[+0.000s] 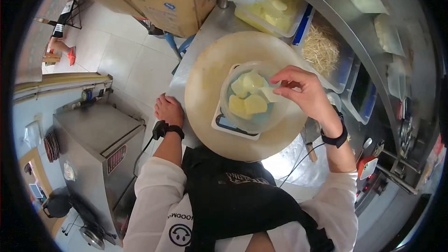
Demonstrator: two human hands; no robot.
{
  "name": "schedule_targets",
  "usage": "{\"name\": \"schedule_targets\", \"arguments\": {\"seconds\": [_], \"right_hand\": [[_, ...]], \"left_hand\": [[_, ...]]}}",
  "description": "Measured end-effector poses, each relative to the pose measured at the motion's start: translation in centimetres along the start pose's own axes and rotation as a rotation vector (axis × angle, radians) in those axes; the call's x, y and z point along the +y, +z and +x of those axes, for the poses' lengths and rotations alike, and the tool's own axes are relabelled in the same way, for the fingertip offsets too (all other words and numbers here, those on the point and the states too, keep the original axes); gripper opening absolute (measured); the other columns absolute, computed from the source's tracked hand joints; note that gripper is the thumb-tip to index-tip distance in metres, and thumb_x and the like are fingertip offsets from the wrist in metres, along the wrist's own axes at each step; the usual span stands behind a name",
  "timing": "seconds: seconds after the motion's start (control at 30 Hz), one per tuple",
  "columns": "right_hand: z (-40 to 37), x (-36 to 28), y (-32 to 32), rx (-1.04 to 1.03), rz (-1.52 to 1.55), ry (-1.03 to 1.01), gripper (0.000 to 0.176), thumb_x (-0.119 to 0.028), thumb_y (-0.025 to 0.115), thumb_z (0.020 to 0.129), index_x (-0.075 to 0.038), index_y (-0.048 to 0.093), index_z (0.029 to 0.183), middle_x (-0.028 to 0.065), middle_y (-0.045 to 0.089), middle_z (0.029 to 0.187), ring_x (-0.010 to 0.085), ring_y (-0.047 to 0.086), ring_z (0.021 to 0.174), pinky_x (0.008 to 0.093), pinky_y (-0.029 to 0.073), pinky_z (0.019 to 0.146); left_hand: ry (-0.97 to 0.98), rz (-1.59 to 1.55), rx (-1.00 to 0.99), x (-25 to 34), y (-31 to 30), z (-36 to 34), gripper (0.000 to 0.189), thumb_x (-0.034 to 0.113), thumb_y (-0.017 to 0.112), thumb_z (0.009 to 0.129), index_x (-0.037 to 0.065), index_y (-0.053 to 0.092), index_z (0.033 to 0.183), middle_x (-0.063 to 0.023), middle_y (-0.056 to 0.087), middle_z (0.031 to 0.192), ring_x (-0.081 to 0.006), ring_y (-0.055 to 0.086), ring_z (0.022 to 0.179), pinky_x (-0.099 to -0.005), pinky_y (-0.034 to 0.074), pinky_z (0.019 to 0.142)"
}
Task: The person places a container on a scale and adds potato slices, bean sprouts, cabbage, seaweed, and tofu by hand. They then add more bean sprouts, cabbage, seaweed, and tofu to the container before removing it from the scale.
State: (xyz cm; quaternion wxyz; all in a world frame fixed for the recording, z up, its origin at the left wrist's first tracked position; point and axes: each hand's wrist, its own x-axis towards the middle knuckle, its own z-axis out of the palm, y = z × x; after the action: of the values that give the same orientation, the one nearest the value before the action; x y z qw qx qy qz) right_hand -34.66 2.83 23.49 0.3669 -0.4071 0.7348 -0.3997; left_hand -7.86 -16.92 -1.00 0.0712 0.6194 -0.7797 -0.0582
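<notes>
— What is the right hand (303,88) doing?

— It is pinching a pale yellow slice (272,94) between thumb and forefinger, with the other fingers loosely bent above. The slice hangs just under the fingertips, over the near side of a clear bowl (224,107).

— What is in the bowl?

— More slices (254,104) of the same pale stuff, lying flat and overlapping, directly below and slightly left of that hand. The bowl sits on a small scale (233,128) (its display is too small to read), and the scale stands on a round cutting board (205,79) on the steel table (210,28).

— And the left hand (169,109)?

— It is well apart from the bowl and rests at the table's edge beside the board. The back of it faces up and the fingers are curled in together. Nothing shows in it. A dark wristband (169,129) sits just behind it.

— What lies beyond the right hand?

— Farther out is a clear tub (270,11) filled with more yellow slices. To the outer side of the hand is a tray (319,49) of straw-coloured shreds. A cardboard box (172,4) stands past the far edge of the table, out beyond the left hand.
</notes>
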Motion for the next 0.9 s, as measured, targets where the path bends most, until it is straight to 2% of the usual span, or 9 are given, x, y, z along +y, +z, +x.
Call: {"name": "schedule_targets", "arguments": {"seconds": [0.1, 0.27, 0.33, 0.37, 0.47, 0.67, 0.73, 0.8, 0.9], "right_hand": [[0.5, 3.0, -2.2, 0.243, 0.265, 0.044, 0.012, -0.004, 0.062, 0.083, -0.001, 0.061, 0.095, 0.0026, 0.06, 0.083, 0.0074, 0.053, 0.072, 0.0229, 0.045, 0.069], [-0.1, 19.1, -12.1, 0.49, -0.151, 0.273, 0.028, -0.018, 0.068, 0.08, -0.002, 0.059, 0.101, 0.0091, 0.061, 0.098, 0.0167, 0.057, 0.09, 0.0288, 0.046, 0.08], [-0.5, 23.5, -14.1, 0.447, -0.64, 0.581, 0.063, -0.035, 0.072, 0.075, -0.003, 0.045, 0.123, 0.0161, 0.052, 0.116, 0.0266, 0.049, 0.11, 0.0371, 0.042, 0.09], [-0.3, 25.4, -15.0, 0.363, -0.573, 0.675, 0.092, -0.044, 0.078, 0.064, -0.007, 0.031, 0.135, 0.0254, 0.035, 0.132, 0.0377, 0.03, 0.127, 0.0426, 0.031, 0.103], [1.5, 25.3, -13.6, 0.252, -0.389, 0.617, 0.105, -0.044, 0.081, 0.058, -0.011, 0.023, 0.139, 0.0321, 0.024, 0.137, 0.0406, 0.021, 0.132, 0.041, 0.027, 0.106], [7.2, 24.2, -11.7, 0.543, -0.541, 0.627, 0.108, -0.043, 0.082, 0.057, -0.011, 0.021, 0.14, 0.0374, 0.016, 0.137, 0.0452, 0.018, 0.131, 0.0424, 0.027, 0.106], [7.4, 24.7, -11.9, 0.463, -0.552, 0.744, 0.103, -0.038, 0.081, 0.06, -0.01, 0.02, 0.139, 0.0397, 0.018, 0.133, 0.0471, 0.023, 0.128, 0.0422, 0.031, 0.105], [6.8, 26.9, -11.4, 0.227, -0.837, 0.556, 0.096, -0.034, 0.079, 0.063, -0.01, 0.023, 0.138, 0.0408, 0.022, 0.131, 0.047, 0.03, 0.125, 0.0408, 0.035, 0.102], [4.7, 24.9, -10.8, 0.24, -0.752, 0.454, 0.083, -0.026, 0.075, 0.066, -0.008, 0.03, 0.133, 0.0322, 0.039, 0.125, 0.0476, 0.039, 0.117, 0.0422, 0.04, 0.096]], "left_hand": [[0.025, -0.073, -0.055, -0.6, 0.0, 0.3, 0.031, 0.023, 0.038, 0.088, 0.007, 0.055, 0.109, -0.013, 0.059, 0.104, -0.0316, 0.053, 0.098, -0.0448, 0.039, 0.085], [-0.038, 0.075, -0.075, -1.2, 1.6, 0.4, 0.033, 0.024, 0.037, 0.088, 0.01, 0.054, 0.113, -0.0098, 0.058, 0.105, -0.0319, 0.053, 0.097, -0.0447, 0.04, 0.083], [-0.015, 0.061, -0.057, -1.7, 2.0, 0.3, 0.034, 0.026, 0.036, 0.089, 0.012, 0.053, 0.115, -0.0069, 0.057, 0.108, -0.0294, 0.052, 0.1, -0.044, 0.039, 0.084], [-0.008, 0.063, -0.061, -2.0, 2.4, 0.3, 0.034, 0.026, 0.036, 0.089, 0.012, 0.053, 0.115, -0.0069, 0.057, 0.108, -0.0294, 0.052, 0.1, -0.044, 0.039, 0.084], [0.016, 0.055, 0.0, -2.6, 3.4, 0.4, 0.035, 0.028, 0.035, 0.089, 0.014, 0.052, 0.116, -0.0056, 0.056, 0.108, -0.0278, 0.052, 0.101, -0.0436, 0.039, 0.084], [0.007, 0.083, -0.021, -2.5, 2.9, 0.5, 0.035, 0.031, 0.034, 0.09, 0.015, 0.053, 0.114, -0.0048, 0.057, 0.108, -0.0278, 0.052, 0.101, -0.0429, 0.039, 0.083], [-0.002, 0.085, -0.013, -2.1, 2.5, 0.2, 0.035, 0.032, 0.034, 0.09, 0.015, 0.053, 0.113, -0.0047, 0.057, 0.105, -0.0279, 0.053, 0.1, -0.0432, 0.04, 0.082], [-0.009, 0.108, -0.02, -2.1, 2.6, 0.3, 0.035, 0.033, 0.033, 0.09, 0.015, 0.053, 0.113, -0.0048, 0.057, 0.105, -0.0279, 0.053, 0.1, -0.0436, 0.04, 0.081], [-0.017, 0.101, -0.041, -2.8, 3.1, 0.6, 0.035, 0.033, 0.033, 0.09, 0.016, 0.053, 0.113, -0.0049, 0.058, 0.105, -0.0279, 0.053, 0.1, -0.0444, 0.039, 0.082]]}}
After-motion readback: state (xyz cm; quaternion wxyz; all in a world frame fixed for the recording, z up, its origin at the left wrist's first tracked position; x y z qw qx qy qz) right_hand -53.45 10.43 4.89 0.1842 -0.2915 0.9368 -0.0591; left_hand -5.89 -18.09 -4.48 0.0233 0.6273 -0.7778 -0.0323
